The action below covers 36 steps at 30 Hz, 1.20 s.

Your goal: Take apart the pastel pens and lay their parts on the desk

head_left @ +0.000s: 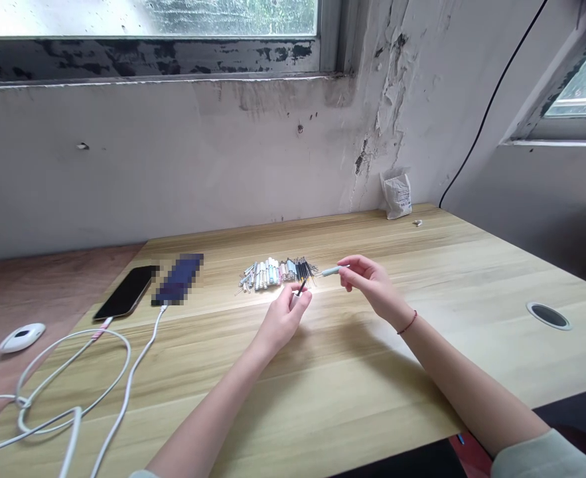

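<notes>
Between the thumb and fingers of my left hand (283, 317) is a slim dark stick (302, 286) that looks like a pen part. A small white piece also shows in that grip, too small to name. My right hand (372, 282) pinches a light green pen (330, 271) by one end, its thin tip pointing left toward the dark stick. Whether the two touch, I cannot tell. Just beyond my left hand lies a row of small pens (267, 273), white, pale blue and pinkish. Several thin black sticks (302, 267) lie at its right end.
Two phones lie at the left, one black (126, 292) and one blurred out (178, 279), with white cables (128, 385) looping forward. A white oval device (22, 338) rests farther left. A white packet (397, 194) leans by the wall. A round grommet (548, 316) sits at right.
</notes>
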Available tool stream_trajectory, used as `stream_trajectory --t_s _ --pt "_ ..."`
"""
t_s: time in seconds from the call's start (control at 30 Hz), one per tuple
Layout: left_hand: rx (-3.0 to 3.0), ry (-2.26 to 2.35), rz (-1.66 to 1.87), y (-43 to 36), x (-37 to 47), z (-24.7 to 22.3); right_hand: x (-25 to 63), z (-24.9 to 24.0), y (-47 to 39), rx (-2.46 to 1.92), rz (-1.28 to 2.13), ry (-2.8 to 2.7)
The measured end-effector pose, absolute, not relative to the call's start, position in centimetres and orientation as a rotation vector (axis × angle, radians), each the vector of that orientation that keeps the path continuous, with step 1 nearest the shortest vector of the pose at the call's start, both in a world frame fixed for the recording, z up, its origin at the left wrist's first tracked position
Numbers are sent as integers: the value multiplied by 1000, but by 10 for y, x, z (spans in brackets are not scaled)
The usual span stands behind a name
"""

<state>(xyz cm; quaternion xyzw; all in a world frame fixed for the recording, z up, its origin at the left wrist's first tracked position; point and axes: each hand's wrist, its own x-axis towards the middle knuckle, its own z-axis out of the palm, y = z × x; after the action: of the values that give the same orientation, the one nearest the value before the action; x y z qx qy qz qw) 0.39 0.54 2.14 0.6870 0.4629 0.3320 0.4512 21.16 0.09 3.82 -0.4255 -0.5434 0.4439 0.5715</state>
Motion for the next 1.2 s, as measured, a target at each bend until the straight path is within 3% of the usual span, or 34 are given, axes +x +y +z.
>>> stream_trajectory --t_s 0.53,0.9,1.1,1.2 --pt "1801 1103 870 2 5 31 190 29 -7 -1052 1274 -1716" --pt "1825 1139 822 3 5 30 185 22 -13 -1098 531 -1816" --pt "2044 1068 865 3 2 35 188 31 -10 -1077 1053 -1836" --pt "2052 1067 874 2 4 35 187 31 -11 -1107 1016 -1856"
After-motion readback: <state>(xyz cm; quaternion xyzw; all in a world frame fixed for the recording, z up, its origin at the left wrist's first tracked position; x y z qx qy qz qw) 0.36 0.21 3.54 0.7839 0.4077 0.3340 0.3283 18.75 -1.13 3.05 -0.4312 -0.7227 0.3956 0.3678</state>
